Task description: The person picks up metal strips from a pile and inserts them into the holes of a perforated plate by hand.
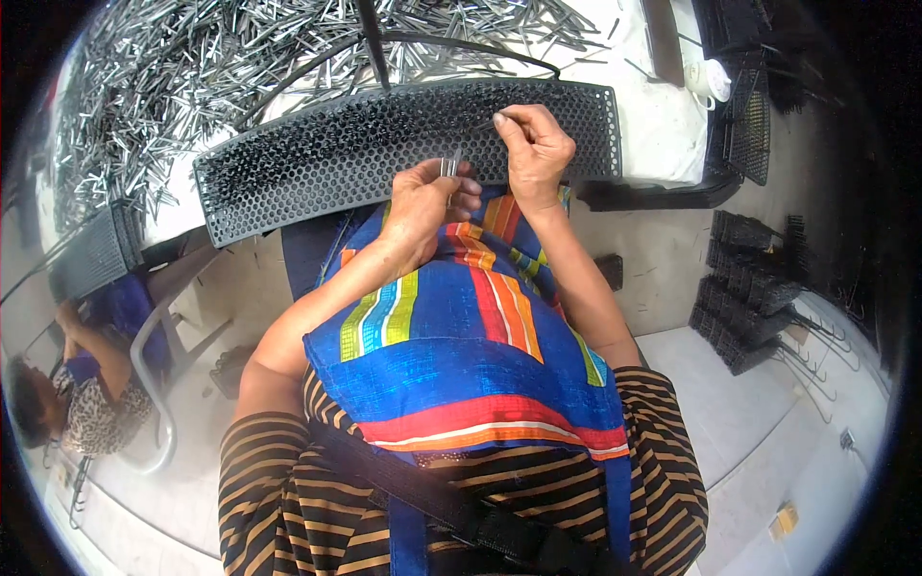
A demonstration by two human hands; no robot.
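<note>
A long black perforated rack (403,166) lies across the table edge in front of me, its far rows filled with upright dark pieces and its near rows showing bare holes. Over its near edge, my left hand (418,206) is closed around a few slim, shiny metal pieces (449,167) that stick up past the fingers. To the right, my right hand (540,154) hovers at the rack with thumb and forefinger pinched together. Whatever lies in that pinch is too small to make out.
Loose slim metal pieces (173,91) are heaped over the white table behind the rack. A white cup (707,81) stands at the far right. Black racks with hooks (744,288) lie on the right. At left, another person (96,403) sits near a similar rack (96,252).
</note>
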